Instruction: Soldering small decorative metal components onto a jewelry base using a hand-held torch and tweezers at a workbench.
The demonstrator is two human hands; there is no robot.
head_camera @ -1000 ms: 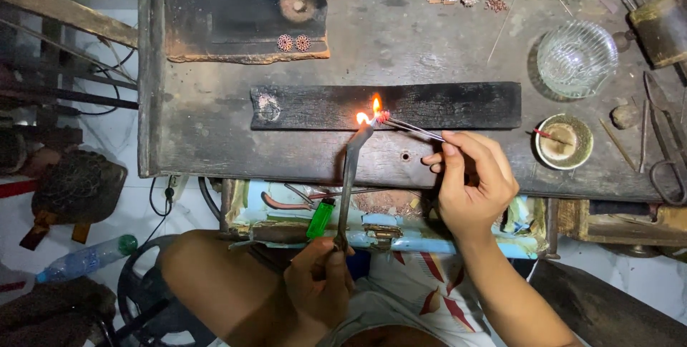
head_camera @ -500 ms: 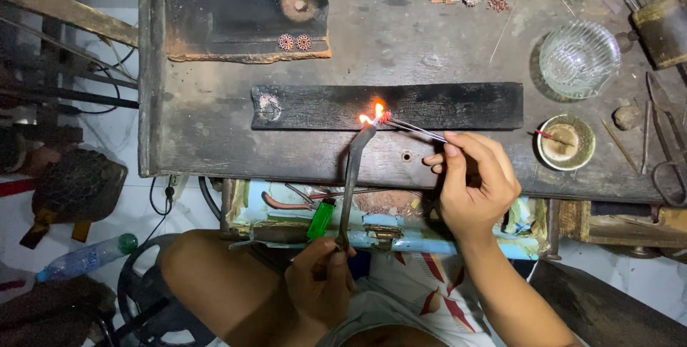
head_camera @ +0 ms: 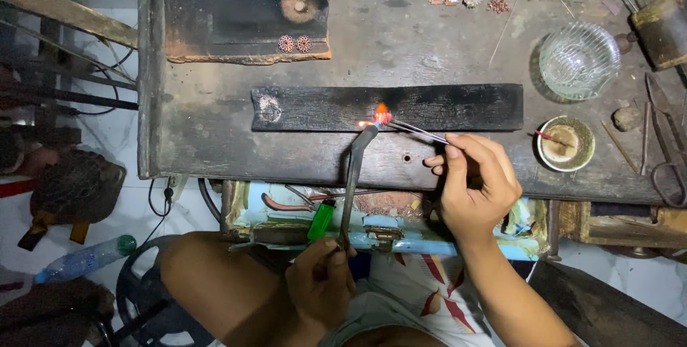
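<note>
My right hand (head_camera: 476, 186) has its fingers pinched on the tweezers (head_camera: 418, 131), my left hand (head_camera: 322, 275) grips the torch pipe (head_camera: 352, 175), and the flame on the glowing piece (head_camera: 382, 114) atop the charred board (head_camera: 458, 106) has shrunk slightly, so heating looks steady

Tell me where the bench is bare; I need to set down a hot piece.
Bare bench lies between the dark slab and the glass bowl, above the charred board. The right edge is crowded: round dish, scissors.

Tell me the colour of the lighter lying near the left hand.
Green, the lighter shows best in the head view, just above the left hand.
</note>
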